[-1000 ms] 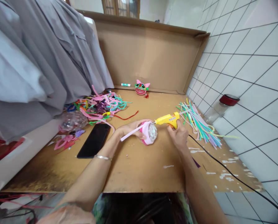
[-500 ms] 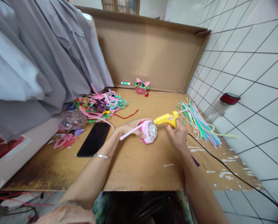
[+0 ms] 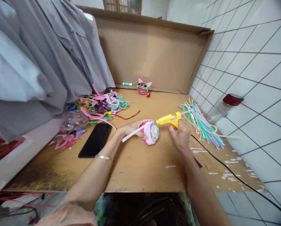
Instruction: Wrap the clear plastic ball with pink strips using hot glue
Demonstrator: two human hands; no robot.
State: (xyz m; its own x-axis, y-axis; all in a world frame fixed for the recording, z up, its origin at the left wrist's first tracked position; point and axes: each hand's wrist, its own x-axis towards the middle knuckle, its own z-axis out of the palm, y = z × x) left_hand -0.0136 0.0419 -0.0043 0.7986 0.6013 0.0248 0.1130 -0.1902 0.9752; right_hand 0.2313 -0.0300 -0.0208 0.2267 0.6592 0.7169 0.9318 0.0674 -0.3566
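Glue gun (image 3: pixel 169 119) in right hand (image 3: pixel 181 136) touches pink-wrapped ball (image 3: pixel 150 133).

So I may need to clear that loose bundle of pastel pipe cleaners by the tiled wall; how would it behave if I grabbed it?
The pipe cleaners look thin and probably light. They lie fanned, unbound, so they'd likely scatter. Several curl at the tips, suggesting they bend easily.

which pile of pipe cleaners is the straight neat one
The bundle of pipe cleaners on the right, beyond the glue gun near the tiled wall, lies straight. The tangled heap on the left, behind the phone, is curled and knotted.
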